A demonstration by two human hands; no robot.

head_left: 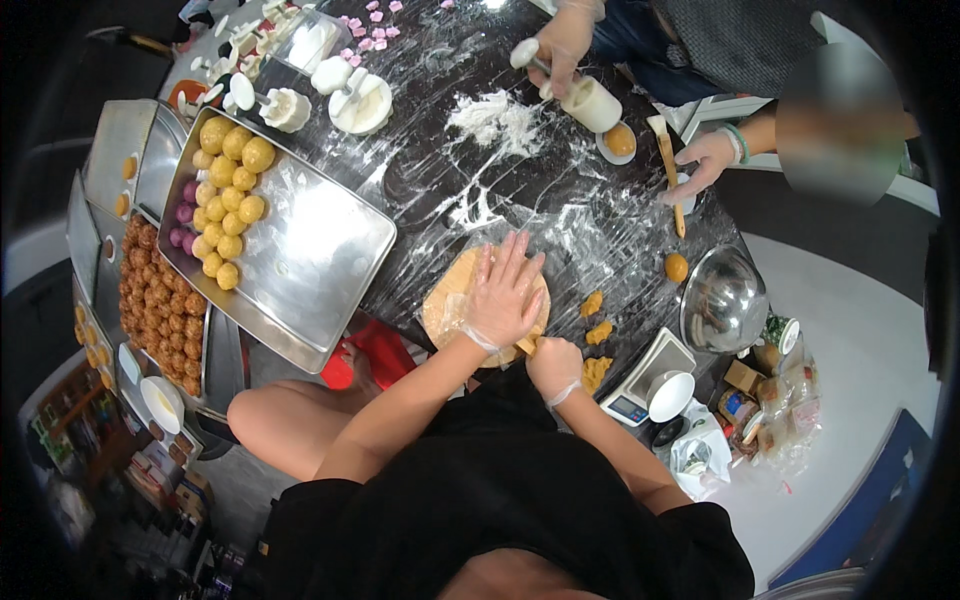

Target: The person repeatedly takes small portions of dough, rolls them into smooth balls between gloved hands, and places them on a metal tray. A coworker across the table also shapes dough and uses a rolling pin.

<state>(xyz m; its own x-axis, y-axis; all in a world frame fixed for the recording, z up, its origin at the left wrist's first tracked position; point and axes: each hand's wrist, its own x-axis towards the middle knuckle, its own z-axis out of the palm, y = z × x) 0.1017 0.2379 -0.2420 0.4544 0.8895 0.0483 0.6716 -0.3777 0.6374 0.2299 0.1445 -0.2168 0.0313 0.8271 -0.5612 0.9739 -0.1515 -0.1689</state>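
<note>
A round wooden board with a short handle (pixel 440 305) lies on the floured dark table in front of me. My left hand (pixel 505 290), in a clear glove, presses flat on it with the fingers apart. My right hand (pixel 555 368), gloved too, is closed round the board's handle at its near right. Whatever is under the board is hidden. Just right of it lie several lumps of yellow dough (pixel 597 332), the nearest things to my right hand.
At left stands a metal tray (pixel 330 240) with yellow and purple balls; beyond are brown balls (pixel 165 310). A co-worker's hands (pixel 565 45) hold a white mould and a wooden brush (pixel 668 165). At right are a steel bowl (pixel 722 300) and a scale (pixel 650 375). Flour (pixel 495 122) lies mid-table.
</note>
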